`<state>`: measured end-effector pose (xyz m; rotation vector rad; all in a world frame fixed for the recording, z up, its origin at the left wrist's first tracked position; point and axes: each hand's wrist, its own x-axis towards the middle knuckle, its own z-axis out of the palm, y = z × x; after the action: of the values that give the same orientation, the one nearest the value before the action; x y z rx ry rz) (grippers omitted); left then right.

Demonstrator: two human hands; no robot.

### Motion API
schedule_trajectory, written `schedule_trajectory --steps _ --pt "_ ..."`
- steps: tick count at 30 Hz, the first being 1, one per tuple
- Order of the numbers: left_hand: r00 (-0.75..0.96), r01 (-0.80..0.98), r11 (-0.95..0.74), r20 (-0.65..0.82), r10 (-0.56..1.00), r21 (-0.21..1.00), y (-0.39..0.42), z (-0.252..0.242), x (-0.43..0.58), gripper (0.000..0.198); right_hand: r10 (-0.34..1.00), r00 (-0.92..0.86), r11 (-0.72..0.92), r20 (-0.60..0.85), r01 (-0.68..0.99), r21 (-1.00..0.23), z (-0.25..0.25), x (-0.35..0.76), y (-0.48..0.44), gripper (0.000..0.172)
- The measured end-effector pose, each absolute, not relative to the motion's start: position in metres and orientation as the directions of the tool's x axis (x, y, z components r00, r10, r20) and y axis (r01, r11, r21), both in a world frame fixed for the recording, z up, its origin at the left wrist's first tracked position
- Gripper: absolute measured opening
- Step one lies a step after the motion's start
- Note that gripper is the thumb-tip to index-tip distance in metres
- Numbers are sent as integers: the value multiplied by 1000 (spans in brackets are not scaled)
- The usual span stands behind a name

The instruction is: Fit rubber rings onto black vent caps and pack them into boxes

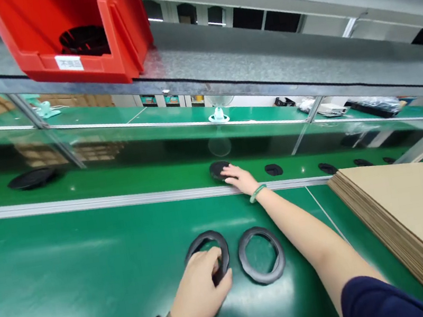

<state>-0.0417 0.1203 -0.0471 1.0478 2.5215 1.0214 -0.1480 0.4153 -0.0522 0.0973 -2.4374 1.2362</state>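
My left hand [201,283] is closed on a dark grey ring [221,242], thumb outside and fingers through the hole, at the green worktop. Just right of it a second grey ring [265,277] lies flat. My right hand [241,178], with a green bangle at the wrist, reaches over the metal rail to a round black part [217,170] on the green strip behind. Its fingers rest on the right side of that part; whether they grip it I cannot tell.
More black parts [273,170] lie spaced along the green strip [151,181]. A stack of cardboard sheets [411,202] stands at the right. Overhead, a metal shelf [219,55] carries a red bin [127,32] with black parts inside. Slanted posts [306,124] rise behind the rail.
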Motion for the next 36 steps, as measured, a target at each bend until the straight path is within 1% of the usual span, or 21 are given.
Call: schedule_trajectory --steps 1,2,4,6,8,10,12,14,16,18,21,24,26,27,29,32,33,34,36 --pt "-715 483 430 61 696 763 120 -47 -43 19 61 -933 661 356 -230 -714 -54 -153 414 15" --pt "-721 417 360 63 690 835 118 -47 -45 23 38 -941 689 337 -219 -691 -55 -156 415 16" --pt "-769 281 267 50 637 922 115 -50 -52 29 84 -936 709 343 -185 -680 -58 -157 425 21" --pt "-836 165 219 19 548 962 113 -54 -61 30 203 -911 733 358 -101 -672 -58 -150 450 26" --pt "-875 16 129 -48 482 991 113 -59 -69 30 377 -854 737 360 41 -675 -57 -140 486 31" --pt "-878 -163 22 -155 454 986 115 -62 -74 33 549 -769 698 329 205 -686 -57 -130 525 29" --pt "-857 -289 -25 -247 452 957 118 -62 -78 35 663 -697 635 275 328 -699 -61 -121 554 21" --pt "-835 -324 -4 -285 470 946 119 -61 -80 36 716 -660 583 226 389 -713 -64 -115 570 15" --pt "-814 -317 26 -286 505 948 120 -60 -82 37 735 -648 551 199 401 -732 -66 -113 574 13" --pt "-804 -297 31 -268 530 954 120 -62 -84 40 741 -642 535 196 389 -750 -62 -112 570 14" --pt "-816 -260 21 -231 529 965 120 -68 -88 43 738 -631 536 239 333 -776 -47 -112 553 14" --pt "-821 -232 62 -229 523 971 118 -70 -90 41 694 -655 557 299 224 -800 -32 -109 515 9" --pt "-806 -200 126 -236 543 972 116 -69 -91 35 609 -717 579 338 110 -808 -25 -99 475 11" --pt "-795 -177 163 -239 558 971 115 -68 -91 32 541 -760 589 360 37 -807 -23 -92 452 11" --pt "-772 -130 233 -246 586 964 114 -67 -90 27 353 -838 596 417 -142 -791 -20 -71 405 9" --pt "-745 -85 258 -233 625 962 115 -70 -86 22 121 -888 598 443 -290 -747 -18 -44 349 6" --pt "-746 -81 249 -225 626 965 116 -72 -85 23 59 -888 621 455 -324 -714 -19 -38 337 6" --pt "-755 -86 231 -215 620 969 118 -74 -84 29 -3 -879 653 477 -364 -665 -22 -35 329 7" --pt "-787 -116 172 -196 585 978 120 -77 -81 51 -140 -835 719 531 -455 -526 -32 -34 321 11"
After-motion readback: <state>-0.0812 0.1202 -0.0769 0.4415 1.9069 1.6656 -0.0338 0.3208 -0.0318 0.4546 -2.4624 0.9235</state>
